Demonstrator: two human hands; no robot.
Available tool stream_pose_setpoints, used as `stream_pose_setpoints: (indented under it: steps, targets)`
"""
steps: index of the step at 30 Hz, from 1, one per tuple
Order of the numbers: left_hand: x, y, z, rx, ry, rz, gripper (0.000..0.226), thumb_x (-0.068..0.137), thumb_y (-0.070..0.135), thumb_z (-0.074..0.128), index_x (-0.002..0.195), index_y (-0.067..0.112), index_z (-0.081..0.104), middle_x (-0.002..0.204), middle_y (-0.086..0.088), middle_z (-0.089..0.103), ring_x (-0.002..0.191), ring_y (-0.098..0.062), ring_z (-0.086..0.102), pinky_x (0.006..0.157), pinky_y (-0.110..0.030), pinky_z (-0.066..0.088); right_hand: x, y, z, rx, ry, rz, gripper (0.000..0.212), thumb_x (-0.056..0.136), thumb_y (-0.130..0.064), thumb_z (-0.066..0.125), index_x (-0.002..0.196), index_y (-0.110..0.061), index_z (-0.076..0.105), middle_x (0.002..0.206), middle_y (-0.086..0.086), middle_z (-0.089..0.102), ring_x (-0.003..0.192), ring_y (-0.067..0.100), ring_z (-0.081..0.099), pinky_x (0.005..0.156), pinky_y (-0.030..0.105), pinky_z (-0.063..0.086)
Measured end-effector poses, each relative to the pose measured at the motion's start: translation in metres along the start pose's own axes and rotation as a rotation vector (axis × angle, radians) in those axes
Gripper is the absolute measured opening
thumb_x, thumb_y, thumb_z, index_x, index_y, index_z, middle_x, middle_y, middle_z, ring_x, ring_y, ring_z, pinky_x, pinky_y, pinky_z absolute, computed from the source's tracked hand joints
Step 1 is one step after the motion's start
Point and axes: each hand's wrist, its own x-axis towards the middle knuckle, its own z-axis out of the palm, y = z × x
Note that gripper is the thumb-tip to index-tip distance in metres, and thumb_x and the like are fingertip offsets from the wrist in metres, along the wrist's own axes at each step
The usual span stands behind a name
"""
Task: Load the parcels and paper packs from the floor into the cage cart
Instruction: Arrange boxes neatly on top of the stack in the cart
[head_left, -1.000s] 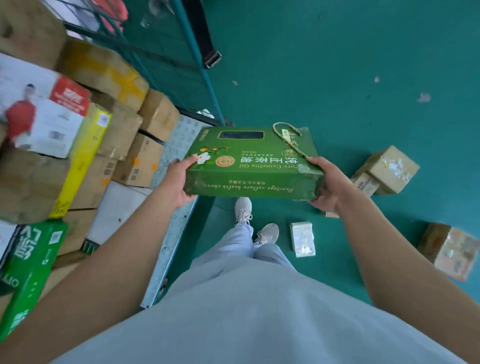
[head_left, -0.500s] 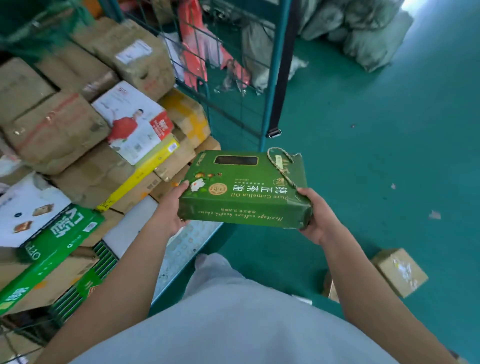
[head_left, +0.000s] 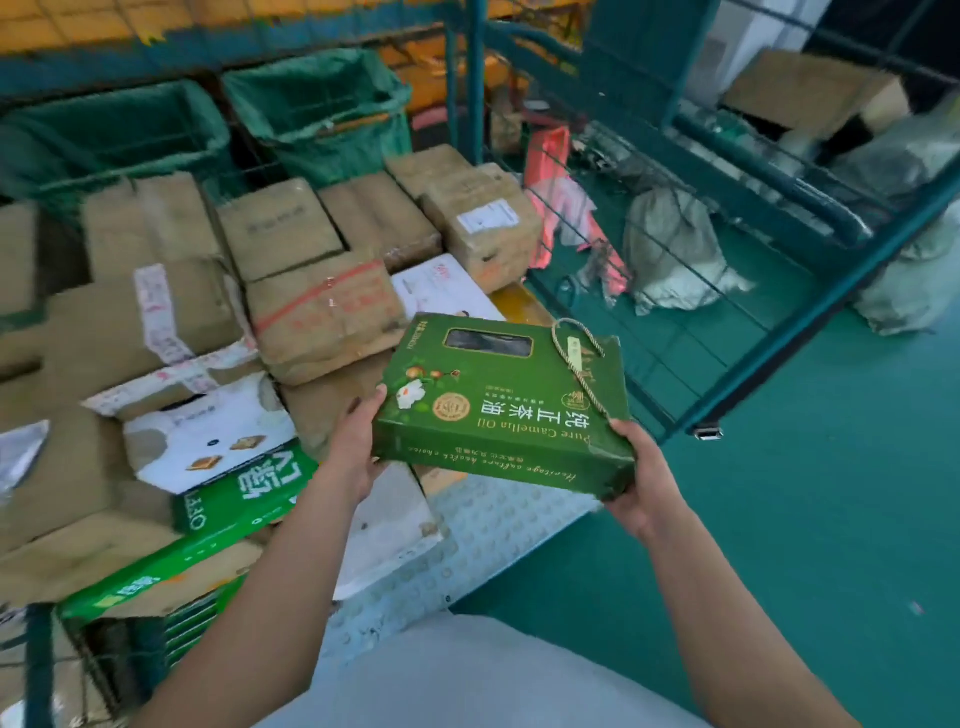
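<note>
The green gift box (head_left: 506, 402) sat at the centre of the view, held flat and slightly tilted between both hands, above the cart's studded metal floor (head_left: 498, 530). The left hand (head_left: 358, 447) gripped its near left corner at about nine o'clock from the box, thumb laid on the top face and fingers curled beneath. The right hand (head_left: 641, 483) held the near right corner at about four o'clock — thumb on the top edge, fingers wrapped under the box. A twisted cord handle (head_left: 579, 358) lay across the box's top face, beside a dark cut-out window (head_left: 488, 344).

At ten o'clock from the box, brown cardboard parcels (head_left: 322, 312) were stacked in the cage cart (head_left: 810, 332), some taped in red and white. A white box (head_left: 208, 441) and a green carton (head_left: 244, 499) lay at eight o'clock, against the stack's near edge. At twelve o'clock, beyond the parcels, two green sacks (head_left: 317, 104) hung open-mouthed. At two o'clock, behind the cart's wire mesh, grey bags (head_left: 670, 249) and a red plastic bag (head_left: 556, 197) rested on the teal floor (head_left: 831, 519) — the far background was blurred.
</note>
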Motion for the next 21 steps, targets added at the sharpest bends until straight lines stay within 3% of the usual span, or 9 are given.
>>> stream_pose_setpoints:
  steps: [3,6,8,11,13,17,19,21]
  targets:
    - [0.001,0.017,-0.016,-0.027,0.041,0.027,0.062,0.086,0.061,0.070,0.137,0.030,0.056,0.122,0.001,0.074,0.108,-0.019,0.071,0.067,-0.033,0.058,0.014,-0.007,0.033,0.006,-0.012,-0.020,0.040,0.084,-0.035,0.075,0.118,-0.014,0.067,0.108,0.009,0.077,0.093,0.026,0.071,0.081,0.038,0.057]
    - [0.011,0.028,-0.028,-0.073,0.050,0.071,0.052,0.091,0.057,0.068,0.133,0.029,0.057,0.124,0.001,0.073,0.113,-0.021,0.069,0.091,-0.044,0.059,0.027,-0.013,0.061,-0.006,-0.040,-0.026,0.046,0.082,-0.035,0.078,0.121,-0.014,0.068,0.116,0.011,0.076,0.102,0.029,0.071,0.100,0.045,0.055]
    - [0.019,0.034,-0.036,-0.089,0.047,0.088,0.049,0.093,0.056,0.067,0.132,0.028,0.057,0.125,-0.001,0.072,0.114,-0.023,0.069,0.097,-0.052,0.057,0.036,-0.018,0.076,-0.012,-0.058,-0.037,0.046,0.081,-0.035,0.078,0.120,-0.013,0.068,0.116,0.012,0.076,0.104,0.030,0.070,0.105,0.049,0.052]
    - [0.027,0.039,-0.043,-0.122,0.052,0.107,0.050,0.093,0.056,0.067,0.134,0.028,0.057,0.127,-0.001,0.071,0.113,-0.026,0.070,0.090,-0.057,0.060,0.051,-0.025,0.096,-0.038,-0.087,-0.040,0.045,0.083,-0.036,0.076,0.120,-0.013,0.068,0.117,0.012,0.075,0.104,0.031,0.070,0.103,0.049,0.053]
    - [0.031,0.043,-0.046,-0.148,0.080,0.107,0.049,0.094,0.056,0.065,0.134,0.029,0.057,0.128,0.000,0.070,0.113,-0.025,0.069,0.083,-0.049,0.062,0.064,-0.029,0.109,-0.060,-0.116,-0.033,0.042,0.084,-0.035,0.075,0.119,-0.012,0.068,0.117,0.013,0.075,0.102,0.032,0.070,0.100,0.049,0.055]
    - [0.037,0.046,-0.042,-0.204,0.130,0.096,0.048,0.094,0.061,0.062,0.132,0.032,0.059,0.130,0.003,0.069,0.117,-0.023,0.066,0.077,-0.037,0.058,0.090,-0.041,0.128,-0.106,-0.156,-0.052,0.056,0.079,-0.036,0.078,0.127,-0.011,0.066,0.121,0.013,0.074,0.117,0.036,0.067,0.111,0.054,0.047]
    - [0.043,0.048,-0.040,-0.250,0.171,0.088,0.049,0.093,0.062,0.064,0.133,0.034,0.059,0.130,0.003,0.068,0.118,-0.023,0.064,0.080,-0.037,0.058,0.103,-0.052,0.138,-0.124,-0.205,-0.037,0.054,0.081,-0.035,0.076,0.127,-0.009,0.066,0.121,0.013,0.074,0.114,0.036,0.069,0.107,0.051,0.051]
    - [0.048,0.052,-0.036,-0.283,0.194,0.083,0.052,0.090,0.064,0.065,0.133,0.036,0.059,0.133,0.002,0.067,0.119,-0.025,0.062,0.079,-0.036,0.058,0.117,-0.064,0.149,-0.145,-0.243,-0.029,0.040,0.088,-0.031,0.070,0.123,-0.011,0.068,0.117,0.012,0.075,0.098,0.030,0.073,0.089,0.043,0.059]
